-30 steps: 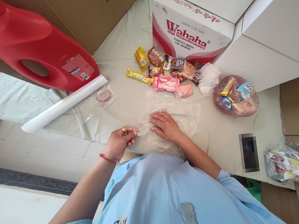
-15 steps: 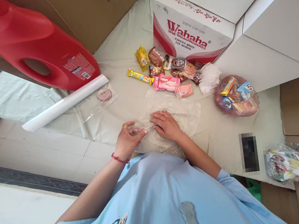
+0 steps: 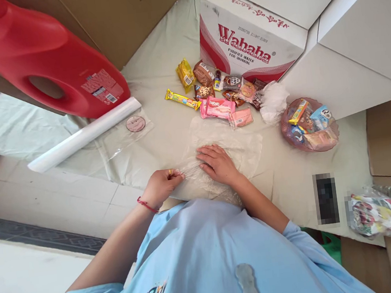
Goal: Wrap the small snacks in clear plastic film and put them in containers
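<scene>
A clear, crinkled plastic bag point(image 3: 243, 143) is spread on the pale cloth in front of me. My left hand point(image 3: 164, 182) pinches its left edge and draws the film into taut folds. Lying flat on top of the bag, my right hand point(image 3: 218, 163) has its fingers stretched out and holds nothing. Past the bag is a loose group of wrapped snacks, among them a pink Nabati packet point(image 3: 217, 108), a yellow stick pack point(image 3: 182, 99) and a yellow packet point(image 3: 186, 75).
A pinkish clear bowl point(image 3: 289, 137) of snacks stands at right, near crumpled white plastic point(image 3: 273, 102). A white film roll point(image 3: 83, 135) and a large red jug point(image 3: 74, 61) are at left. The Wahaha carton point(image 3: 250, 40) rises behind. A dark blurred object point(image 3: 326, 198) lies at right.
My left hand has moved left and slightly toward me, closing on the bag's edge and stretching the film. My right hand has stayed in place.
</scene>
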### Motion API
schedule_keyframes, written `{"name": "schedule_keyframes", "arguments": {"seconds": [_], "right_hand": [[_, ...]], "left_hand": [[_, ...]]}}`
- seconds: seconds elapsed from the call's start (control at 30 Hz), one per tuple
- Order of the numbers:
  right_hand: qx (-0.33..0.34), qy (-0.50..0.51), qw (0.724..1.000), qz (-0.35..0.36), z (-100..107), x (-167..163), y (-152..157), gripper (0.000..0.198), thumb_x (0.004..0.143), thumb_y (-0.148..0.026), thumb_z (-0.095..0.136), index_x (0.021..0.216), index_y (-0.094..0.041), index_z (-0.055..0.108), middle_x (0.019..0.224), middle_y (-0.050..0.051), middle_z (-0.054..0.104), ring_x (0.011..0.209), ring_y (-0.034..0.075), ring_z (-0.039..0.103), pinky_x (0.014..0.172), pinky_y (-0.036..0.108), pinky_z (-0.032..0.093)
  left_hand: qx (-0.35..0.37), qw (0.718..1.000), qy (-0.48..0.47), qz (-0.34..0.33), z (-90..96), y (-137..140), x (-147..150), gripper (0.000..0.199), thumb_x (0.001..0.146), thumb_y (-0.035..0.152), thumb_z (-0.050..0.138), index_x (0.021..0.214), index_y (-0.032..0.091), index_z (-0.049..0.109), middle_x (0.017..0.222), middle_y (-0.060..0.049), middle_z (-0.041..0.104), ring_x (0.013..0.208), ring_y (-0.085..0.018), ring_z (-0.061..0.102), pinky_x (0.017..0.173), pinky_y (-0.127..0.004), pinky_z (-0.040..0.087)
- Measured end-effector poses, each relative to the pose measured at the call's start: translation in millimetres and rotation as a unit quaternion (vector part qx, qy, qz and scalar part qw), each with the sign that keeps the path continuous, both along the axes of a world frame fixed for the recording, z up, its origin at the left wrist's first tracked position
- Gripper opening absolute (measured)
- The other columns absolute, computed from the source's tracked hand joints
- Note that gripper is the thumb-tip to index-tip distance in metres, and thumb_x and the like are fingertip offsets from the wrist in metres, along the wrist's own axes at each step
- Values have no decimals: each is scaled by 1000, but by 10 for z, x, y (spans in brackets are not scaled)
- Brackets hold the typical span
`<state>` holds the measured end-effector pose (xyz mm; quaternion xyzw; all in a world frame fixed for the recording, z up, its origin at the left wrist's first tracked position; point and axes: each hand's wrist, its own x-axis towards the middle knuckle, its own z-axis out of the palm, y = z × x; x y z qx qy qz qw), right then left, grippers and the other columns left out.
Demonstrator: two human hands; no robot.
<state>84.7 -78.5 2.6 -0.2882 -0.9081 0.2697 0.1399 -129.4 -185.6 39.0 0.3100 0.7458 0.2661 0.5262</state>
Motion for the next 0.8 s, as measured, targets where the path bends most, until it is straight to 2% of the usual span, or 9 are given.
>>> {"name": "schedule_keyframes", "arguments": {"seconds": [0.13,0.27,0.37,0.47,0.53,0.6,0.67,0.73,0.8], "right_hand": [[1,1,1000,-1,-2,1,2,35,103,-31,57,135,-26,70,150,5,63,145,23,50,129,50,29],[2,-1,1000,-3,-14,4,-3,35,102,-30,58,135,-26,70,150,5,63,145,24,51,129,50,29],[7,-11,1000,3,-16,0,-13,37,103,-29,57,138,-26,68,153,5,61,146,23,49,129,51,28],[17,-23,999,14,-5,-14,-14,40,103,-27,56,142,-27,65,156,5,58,149,24,46,129,52,26],[17,-27,999,19,11,-23,-11,40,104,-25,55,143,-25,64,156,7,58,149,24,45,129,53,26],[10,-29,999,29,36,-17,-25,41,103,-24,55,142,-24,65,153,10,60,150,25,44,129,54,26],[4,-28,999,41,73,15,-80,41,101,-22,57,141,-22,66,150,12,61,150,27,43,129,55,28],[-4,-24,998,52,122,82,-194,41,100,-20,56,139,-20,67,149,14,61,150,28,42,128,54,32],[-26,-16,998,55,179,184,-358,40,100,-17,54,137,-16,68,148,16,62,149,27,44,126,50,37]], "left_hand": [[-22,996,-60,56,59,-37,27,35,61,53,75,59,20,61,48,5,45,49,-10,38,49,-24,27],[-32,994,-73,70,179,-112,-48,30,63,47,75,61,20,61,49,4,50,47,-10,39,47,-24,29],[24,994,-49,98,345,-144,-8,27,72,44,71,71,18,65,58,1,60,46,-9,44,46,-24,34],[108,988,-37,103,473,-44,206,29,85,47,63,85,19,68,70,-2,67,52,-12,56,49,-24,44],[184,981,-15,55,463,133,383,34,92,50,55,92,19,69,83,-5,72,66,-17,67,59,-28,55],[268,960,74,-30,358,377,510,35,97,46,50,97,19,72,108,-10,74,98,-21,73,88,-36,61],[290,931,191,-112,184,623,545,37,98,40,47,107,17,74,133,-15,67,126,-26,65,113,-44,50],[254,905,280,-194,-10,788,499,43,98,34,46,123,10,72,148,-21,59,143,-32,52,122,-50,40],[244,869,341,-264,-173,829,414,51,100,34,43,142,12,62,162,-20,47,154,-34,39,127,-58,29]]}}
